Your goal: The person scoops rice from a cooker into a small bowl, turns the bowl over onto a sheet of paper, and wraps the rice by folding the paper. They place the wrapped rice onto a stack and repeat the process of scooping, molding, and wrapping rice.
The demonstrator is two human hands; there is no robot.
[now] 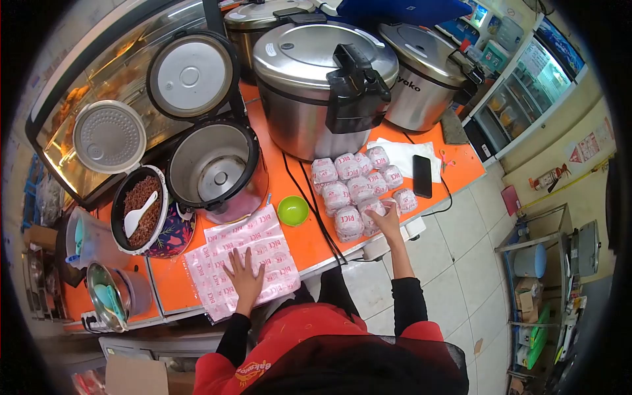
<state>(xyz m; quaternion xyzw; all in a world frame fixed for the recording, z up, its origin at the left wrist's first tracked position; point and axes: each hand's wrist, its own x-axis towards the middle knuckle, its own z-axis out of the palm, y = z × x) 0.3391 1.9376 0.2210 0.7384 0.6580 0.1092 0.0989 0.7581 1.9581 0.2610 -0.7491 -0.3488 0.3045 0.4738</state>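
Observation:
My left hand (pixel 244 282) lies flat with fingers spread on a stack of pink-and-white printed "RICE" wrapping paper (pixel 280 247). At the table's front right, my right hand (pixel 388 224) curls its fingers around a paper-wrapped rice ball (pixel 370 209). That ball sits at the near edge of a pile of several similar wrapped rice balls (pixel 336 195). Between paper and pile stands a small green bowl (pixel 293 210). Left of the paper, an open patterned rice cooker (pixel 172 230) holds brownish rice (pixel 139 197) with a white rice paddle (pixel 140 214) on it.
An open rice cooker with a bare inner pot (pixel 210 164) stands behind the paper. Large steel cookers (pixel 322 66) line the back, beside a glass display case (pixel 85 99). A black phone (pixel 422 176) and cables rest at right. A steel bowl (pixel 105 296) stands far left.

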